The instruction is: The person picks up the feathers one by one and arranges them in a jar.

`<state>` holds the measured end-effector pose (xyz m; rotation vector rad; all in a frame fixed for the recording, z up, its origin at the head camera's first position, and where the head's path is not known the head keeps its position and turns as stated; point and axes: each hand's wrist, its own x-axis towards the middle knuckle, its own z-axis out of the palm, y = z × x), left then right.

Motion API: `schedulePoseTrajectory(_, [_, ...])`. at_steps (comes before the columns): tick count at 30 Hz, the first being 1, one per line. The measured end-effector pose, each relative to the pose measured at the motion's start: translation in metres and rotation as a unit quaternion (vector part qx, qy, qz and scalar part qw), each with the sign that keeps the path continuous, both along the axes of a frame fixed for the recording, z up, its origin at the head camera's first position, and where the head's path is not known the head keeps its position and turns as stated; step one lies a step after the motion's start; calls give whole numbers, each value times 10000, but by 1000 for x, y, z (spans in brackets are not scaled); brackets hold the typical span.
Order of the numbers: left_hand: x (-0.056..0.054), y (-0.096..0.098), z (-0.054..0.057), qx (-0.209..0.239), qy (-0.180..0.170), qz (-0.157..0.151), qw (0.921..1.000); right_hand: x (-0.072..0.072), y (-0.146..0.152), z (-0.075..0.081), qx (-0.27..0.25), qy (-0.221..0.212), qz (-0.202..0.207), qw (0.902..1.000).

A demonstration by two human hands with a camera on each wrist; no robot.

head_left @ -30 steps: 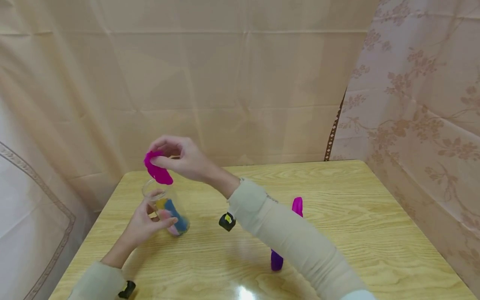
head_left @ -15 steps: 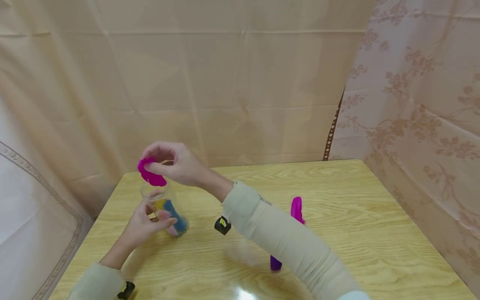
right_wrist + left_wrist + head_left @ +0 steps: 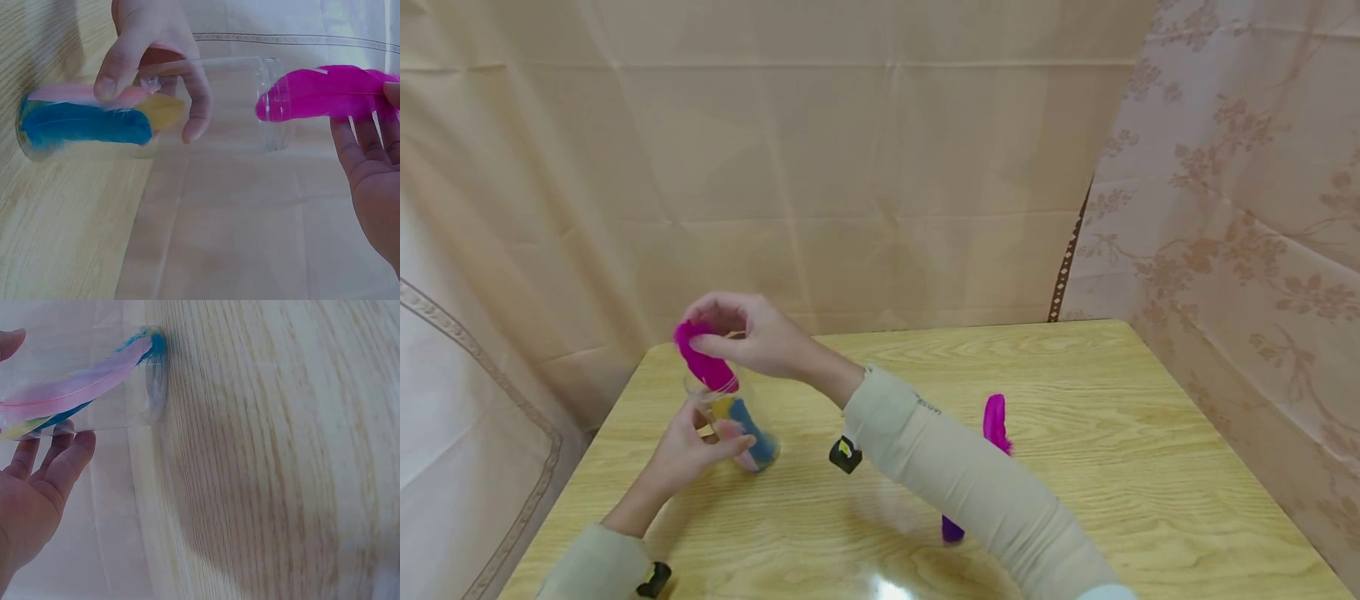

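Observation:
My left hand (image 3: 688,450) grips a clear, open-topped jar (image 3: 231,140) around its side, thumb in front. The jar stands on the table at the left. Inside it lean a blue feather (image 3: 87,124), a pink feather (image 3: 81,390) and a yellow feather (image 3: 165,111), all toward the bottom. Above the mouth, my right hand (image 3: 752,337) pinches a magenta feather (image 3: 337,94) between thumb and fingers. In the right wrist view, that feather's lower tip is just inside the jar's threaded neck (image 3: 275,134), with most of its length outside.
To the right on the wooden table (image 3: 1150,467) lie another magenta feather (image 3: 995,421) and a purple feather (image 3: 952,529), both partly hidden by the right sleeve (image 3: 970,483). A beige curtain (image 3: 850,167) hangs behind the table's far edge.
My right hand has lowered and shifted slightly left, bringing the magenta feather's tip from above the jar into its mouth. The left hand and jar stay in place.

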<state>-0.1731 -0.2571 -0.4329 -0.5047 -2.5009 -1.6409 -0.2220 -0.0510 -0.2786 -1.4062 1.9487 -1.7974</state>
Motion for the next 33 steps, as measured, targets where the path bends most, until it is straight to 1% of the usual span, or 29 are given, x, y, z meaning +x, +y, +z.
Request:
schedulePoseTrajectory(5, [2, 1, 0, 24, 30, 13, 10000, -2, 1, -3, 21, 168, 6, 9999])
schedulePoseTrajectory(8, [2, 2, 1, 29, 51, 18, 10000, -2, 3, -3, 60, 196, 7, 9998])
schedulePoseTrajectory(11, [3, 2, 2, -67, 106, 59, 9999, -2, 4, -3, 92, 160, 33, 9998])
schedulePoseTrajectory(14, [3, 2, 2, -3, 65, 33, 10000, -2, 3, -4, 100, 102, 62, 9999])
schedulePoseTrajectory(18, [5, 3, 1, 205, -113, -4, 9997, -1, 1, -5, 134, -40, 62, 9999])
schedulePoseTrajectory(23, [4, 2, 0, 109, -204, 127, 9997, 2, -3, -6, 205, -155, 60, 9997])
schedulePoseTrajectory(28, [4, 2, 1, 144, -247, 81, 9996, 2, -3, -8, 241, -131, 98, 9996])
schedulePoseTrajectory(33, [3, 1, 1, 236, -238, 9, 9994, 0, -3, -8, 242, -8, 170, 9996])
